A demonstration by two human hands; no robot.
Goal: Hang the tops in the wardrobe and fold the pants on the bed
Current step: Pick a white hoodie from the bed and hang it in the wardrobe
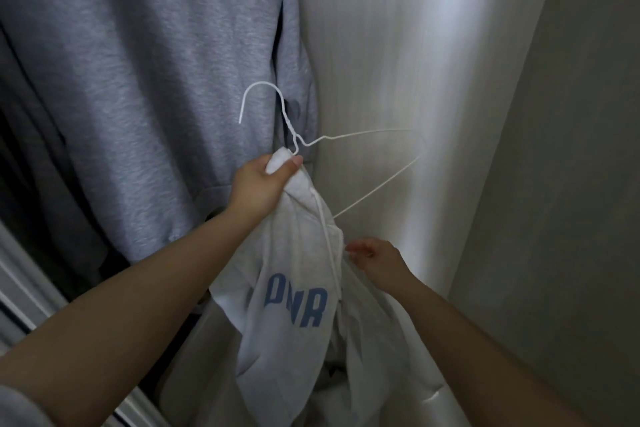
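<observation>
A white hoodie (294, 340) with blue letters on its chest hangs in front of me, partly threaded onto a white wire hanger (294, 135). My left hand (263, 184) grips the hoodie's top edge together with the hanger's neck; the hook points up and left. The hanger's right shoulder sticks out bare toward the wardrobe wall. My right hand (375, 258) pinches the hoodie's fabric lower down, beside its white drawstring (327, 243).
A grey sweatshirt (145, 80) hangs in the wardrobe at upper left, with darker clothes behind it. The wardrobe's pale side panel (398, 62) stands right of it, a grey wall (571, 184) further right. A sliding door rail (20, 291) runs along the lower left.
</observation>
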